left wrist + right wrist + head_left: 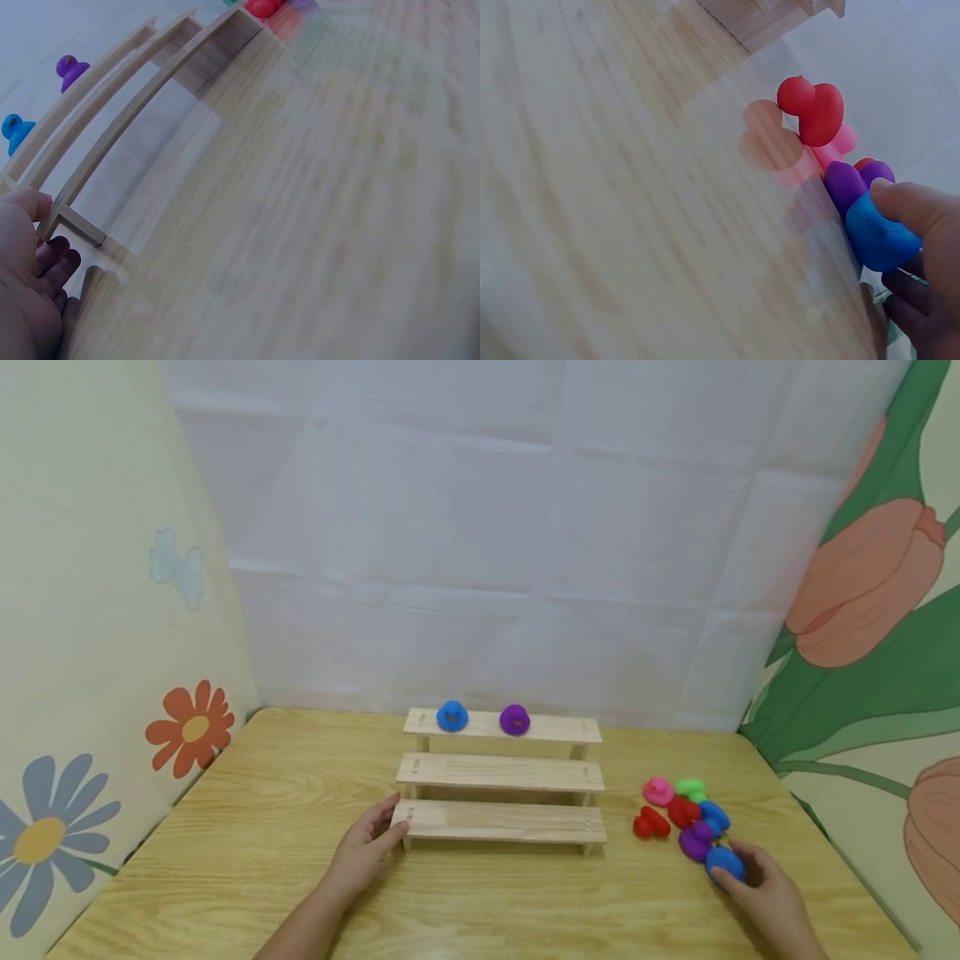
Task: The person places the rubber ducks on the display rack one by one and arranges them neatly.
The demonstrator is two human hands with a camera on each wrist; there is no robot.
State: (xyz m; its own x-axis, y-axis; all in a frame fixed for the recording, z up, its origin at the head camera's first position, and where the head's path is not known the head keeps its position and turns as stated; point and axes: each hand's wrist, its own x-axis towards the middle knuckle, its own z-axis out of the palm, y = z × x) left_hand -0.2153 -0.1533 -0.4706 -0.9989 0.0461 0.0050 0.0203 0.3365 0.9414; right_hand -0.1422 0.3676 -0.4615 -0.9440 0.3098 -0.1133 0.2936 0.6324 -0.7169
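Observation:
A three-step wooden display stand (498, 821) stands on the table. My left hand (365, 847) grips the left end of its lowest step, thumb on top and fingers at the side; in the left wrist view the hand (30, 270) shows the same hold. On the top step sit a blue rubber duck (452, 717) and a purple rubber duck (515, 720). Over to the right, my right hand (772, 893) holds another blue rubber duck (881, 236) between thumb and fingers, at the near edge of a duck pile. A purple duck (697, 842) lies right beside it.
In the pile are a pink duck (658, 791), a green duck (691, 790), a red duck (684, 812) and a further blue duck (715, 818). Another red duck (651, 822) lies nearer the stand. A white cloth (480, 543) hangs behind the table (480, 910).

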